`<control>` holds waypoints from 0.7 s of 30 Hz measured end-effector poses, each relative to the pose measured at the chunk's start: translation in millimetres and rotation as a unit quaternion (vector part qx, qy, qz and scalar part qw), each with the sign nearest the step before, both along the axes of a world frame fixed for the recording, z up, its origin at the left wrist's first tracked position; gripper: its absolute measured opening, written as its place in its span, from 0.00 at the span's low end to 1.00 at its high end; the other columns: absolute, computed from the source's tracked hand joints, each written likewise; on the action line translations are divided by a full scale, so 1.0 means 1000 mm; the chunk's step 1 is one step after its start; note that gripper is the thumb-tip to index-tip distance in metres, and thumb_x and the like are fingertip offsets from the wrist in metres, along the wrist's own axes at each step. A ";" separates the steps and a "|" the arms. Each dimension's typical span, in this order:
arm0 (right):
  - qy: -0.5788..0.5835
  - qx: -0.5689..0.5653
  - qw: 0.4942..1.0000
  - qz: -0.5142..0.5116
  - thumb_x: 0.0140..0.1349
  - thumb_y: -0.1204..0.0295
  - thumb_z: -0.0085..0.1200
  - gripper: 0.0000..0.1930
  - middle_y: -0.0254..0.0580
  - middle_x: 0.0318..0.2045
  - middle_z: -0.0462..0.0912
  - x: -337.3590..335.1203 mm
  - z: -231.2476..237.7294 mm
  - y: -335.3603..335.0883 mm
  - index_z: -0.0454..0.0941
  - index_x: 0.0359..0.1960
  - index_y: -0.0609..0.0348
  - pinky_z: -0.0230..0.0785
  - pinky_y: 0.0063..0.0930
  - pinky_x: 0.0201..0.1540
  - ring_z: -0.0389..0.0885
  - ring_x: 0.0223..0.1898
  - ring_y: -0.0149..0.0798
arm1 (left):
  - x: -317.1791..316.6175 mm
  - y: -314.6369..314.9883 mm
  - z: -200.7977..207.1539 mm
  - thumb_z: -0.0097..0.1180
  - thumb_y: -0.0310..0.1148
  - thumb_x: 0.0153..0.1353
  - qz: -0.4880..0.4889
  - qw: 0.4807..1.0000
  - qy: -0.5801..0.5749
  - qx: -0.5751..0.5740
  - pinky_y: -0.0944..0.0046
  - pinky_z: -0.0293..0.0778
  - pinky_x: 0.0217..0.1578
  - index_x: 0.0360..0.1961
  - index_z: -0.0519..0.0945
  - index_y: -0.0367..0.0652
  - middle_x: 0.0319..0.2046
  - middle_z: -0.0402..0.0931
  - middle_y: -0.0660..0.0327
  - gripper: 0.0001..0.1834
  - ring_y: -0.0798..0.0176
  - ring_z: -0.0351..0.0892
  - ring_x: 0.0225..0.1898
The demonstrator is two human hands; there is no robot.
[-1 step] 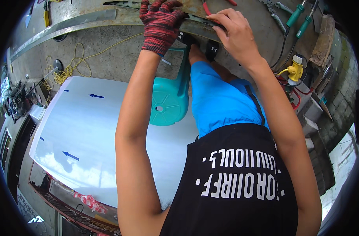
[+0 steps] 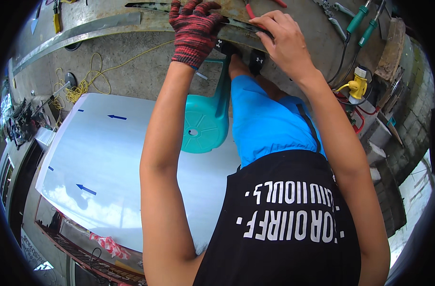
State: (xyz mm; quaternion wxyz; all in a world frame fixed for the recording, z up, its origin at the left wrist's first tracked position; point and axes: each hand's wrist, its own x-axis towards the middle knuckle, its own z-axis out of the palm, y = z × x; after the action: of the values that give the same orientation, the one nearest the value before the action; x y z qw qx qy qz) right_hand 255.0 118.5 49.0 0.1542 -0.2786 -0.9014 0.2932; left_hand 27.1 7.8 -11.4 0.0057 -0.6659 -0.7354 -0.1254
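Observation:
A long, narrow dark strip [image 2: 246, 25] lies along the near side of the worn workbench [image 2: 108, 10] at the top of the view. My left hand [image 2: 194, 34], in a red and black knit glove, curls its fingers over the middle of the strip. Bare and farther right, my right hand [image 2: 286, 43] pinches the strip's right end between thumb and fingers. Just beyond my right fingertips are the red handles of a hand tool [image 2: 249, 10], whose head is cut off by the frame. A flat grey metal strip [image 2: 84, 34] rests on the bench to the left.
Green-handled soldering irons [image 2: 358, 21] and locking pliers [image 2: 339, 27] lie at the far right, near a yellow plug [image 2: 358, 86] and a wooden block [image 2: 391, 50]. Below are a green stool [image 2: 198, 121], a white panel with blue arrows [image 2: 108, 152] and a tangled yellow cord [image 2: 81, 86].

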 end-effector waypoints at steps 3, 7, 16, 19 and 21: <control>-0.014 0.002 1.000 0.006 0.61 0.75 0.64 0.15 0.39 0.47 0.81 -0.003 -0.006 0.002 0.84 0.51 0.52 0.71 0.44 0.57 0.79 0.53 0.48 | 0.003 0.003 0.001 0.73 0.45 0.52 0.000 1.000 0.007 0.004 0.36 0.48 0.72 0.37 0.89 0.73 0.57 0.84 0.81 0.11 0.59 0.73 0.67; -0.025 -0.005 1.000 0.007 0.61 0.74 0.65 0.15 0.39 0.47 0.81 -0.006 -0.005 -0.001 0.83 0.50 0.54 0.70 0.44 0.57 0.79 0.54 0.48 | 0.003 0.000 0.005 0.74 0.44 0.51 0.009 1.000 -0.012 -0.001 0.36 0.48 0.72 0.37 0.89 0.73 0.57 0.84 0.81 0.11 0.59 0.73 0.67; -0.023 0.018 0.999 0.027 0.61 0.74 0.65 0.14 0.37 0.47 0.81 -0.011 -0.005 -0.001 0.83 0.49 0.52 0.70 0.43 0.56 0.79 0.53 0.46 | 0.001 0.000 0.001 0.73 0.43 0.51 0.007 1.000 -0.003 0.002 0.35 0.50 0.72 0.36 0.88 0.74 0.57 0.84 0.80 0.10 0.58 0.74 0.67; -0.026 0.035 0.999 0.030 0.60 0.73 0.65 0.12 0.36 0.46 0.81 -0.016 -0.004 -0.003 0.84 0.46 0.51 0.70 0.42 0.54 0.80 0.51 0.45 | 0.000 0.002 0.001 0.72 0.43 0.52 0.000 1.000 0.002 0.027 0.34 0.51 0.71 0.36 0.88 0.73 0.56 0.84 0.79 0.10 0.58 0.75 0.66; -0.022 0.037 0.999 0.025 0.60 0.73 0.65 0.11 0.36 0.46 0.81 -0.018 -0.003 -0.005 0.85 0.45 0.51 0.70 0.41 0.53 0.80 0.50 0.44 | 0.001 0.002 0.002 0.72 0.43 0.51 0.005 1.000 -0.002 0.010 0.34 0.52 0.71 0.36 0.88 0.72 0.55 0.84 0.78 0.10 0.57 0.76 0.65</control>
State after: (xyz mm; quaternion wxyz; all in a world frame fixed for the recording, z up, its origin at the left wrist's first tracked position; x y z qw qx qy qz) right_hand 236.9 113.3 45.7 0.1367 -0.2565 -0.9217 0.2570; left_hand 28.1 9.5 -9.3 0.0114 -0.6618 -0.7375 -0.1340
